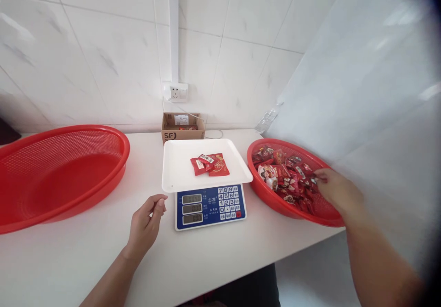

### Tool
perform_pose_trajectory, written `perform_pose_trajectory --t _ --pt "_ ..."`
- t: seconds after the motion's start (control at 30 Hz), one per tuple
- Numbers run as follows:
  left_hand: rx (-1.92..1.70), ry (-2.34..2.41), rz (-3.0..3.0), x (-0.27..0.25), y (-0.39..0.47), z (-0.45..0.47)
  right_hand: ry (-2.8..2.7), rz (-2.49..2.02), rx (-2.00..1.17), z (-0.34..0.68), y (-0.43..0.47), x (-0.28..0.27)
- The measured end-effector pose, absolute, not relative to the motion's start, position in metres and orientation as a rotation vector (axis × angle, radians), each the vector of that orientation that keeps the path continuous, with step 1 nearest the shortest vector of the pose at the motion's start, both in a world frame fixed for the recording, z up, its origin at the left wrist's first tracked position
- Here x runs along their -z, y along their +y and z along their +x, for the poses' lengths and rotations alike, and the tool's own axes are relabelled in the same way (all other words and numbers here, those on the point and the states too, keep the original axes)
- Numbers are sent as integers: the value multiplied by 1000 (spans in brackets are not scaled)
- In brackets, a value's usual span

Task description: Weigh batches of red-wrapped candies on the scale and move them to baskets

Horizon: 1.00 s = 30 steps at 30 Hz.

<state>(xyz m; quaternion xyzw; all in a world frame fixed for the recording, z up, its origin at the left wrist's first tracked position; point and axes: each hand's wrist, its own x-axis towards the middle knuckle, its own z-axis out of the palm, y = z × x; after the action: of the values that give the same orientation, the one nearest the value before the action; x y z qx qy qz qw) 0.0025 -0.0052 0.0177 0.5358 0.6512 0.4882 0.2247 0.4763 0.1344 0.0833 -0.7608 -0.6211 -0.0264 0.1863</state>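
A white table (186,261) stands against a pale tiled wall (117,36) with a socket (176,92) below white trunking (174,31).

Red packets (219,165) on white tray (179,162)

A shallow oval red basket (266,197) sits on the white tabletop (262,238), just to the right of the scale (211,208). Small, shiny, mostly red packets (289,178) lie jumbled in it, some with white patches and dark print. The scale stands flat, its blue front panel bearing 3 displays and a keypad. On its white pan (179,169), at least 2 flat red packets (220,165) overlap near the middle.
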Motion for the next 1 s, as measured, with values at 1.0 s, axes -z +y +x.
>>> perform_pose_trajectory --t 1.0 --pt "-1376 1784 1421 -20 -5 4 -1834 -1909 -65 363 78 -66"
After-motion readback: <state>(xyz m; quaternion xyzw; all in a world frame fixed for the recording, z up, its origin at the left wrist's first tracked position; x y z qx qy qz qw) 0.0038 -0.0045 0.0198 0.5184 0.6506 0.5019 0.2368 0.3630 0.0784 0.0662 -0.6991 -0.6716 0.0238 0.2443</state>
